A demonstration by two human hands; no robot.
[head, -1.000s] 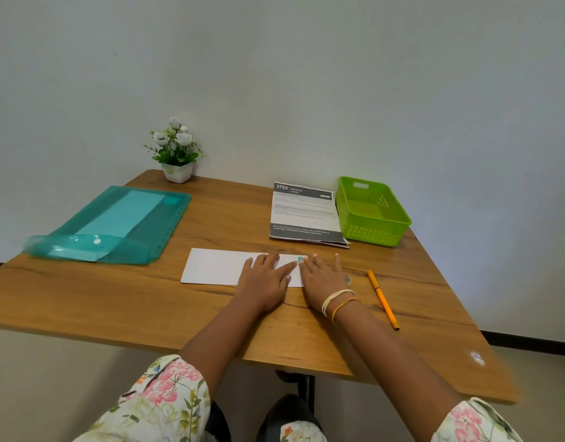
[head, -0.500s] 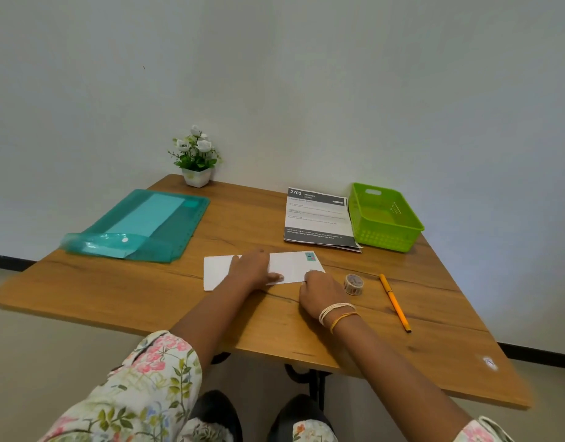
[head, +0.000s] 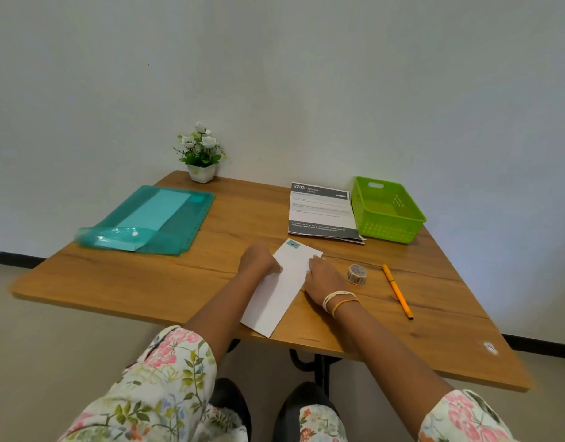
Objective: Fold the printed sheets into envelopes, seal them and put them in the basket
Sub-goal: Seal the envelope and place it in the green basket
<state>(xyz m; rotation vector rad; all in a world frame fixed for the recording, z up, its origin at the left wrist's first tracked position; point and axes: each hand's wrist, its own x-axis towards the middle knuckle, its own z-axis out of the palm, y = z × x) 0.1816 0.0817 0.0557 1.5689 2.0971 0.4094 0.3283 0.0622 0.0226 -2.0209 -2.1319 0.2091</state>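
Envelope [head: 282, 287] sits near the front edge of the bench [head: 179, 282], lying on a diagonal, its near corner overhanging the edge and the stamped corner pointing away. Left hand [head: 259, 261] grips its left long edge, fingers curled at the paper; right hand [head: 322, 277] lies against the right long edge, fingers mostly flat on it. Whether the right thumb is under the paper I cannot tell. So: both grips on the same envelope, one each side, nothing else held.

Step in hand, as I read it: handling one envelope that looks already folded, probably turning or squaring it up for sealing. No flap visible from this side, so seal state unknown.

Tape roll [head: 357, 274] stands just beside the right hand, pen [head: 397, 291] further right. Next move likely calls for freeing the right hand to take the tape while the left pins the envelope flat; overhang at the edge could let it slip.

Further back: printed sheets [head: 321, 212] stacked, touching or nearly touching the green basket [head: 412, 218], which looks empty. Teal folder [head: 153, 218] at far left, plant [head: 201, 154] by the wall.
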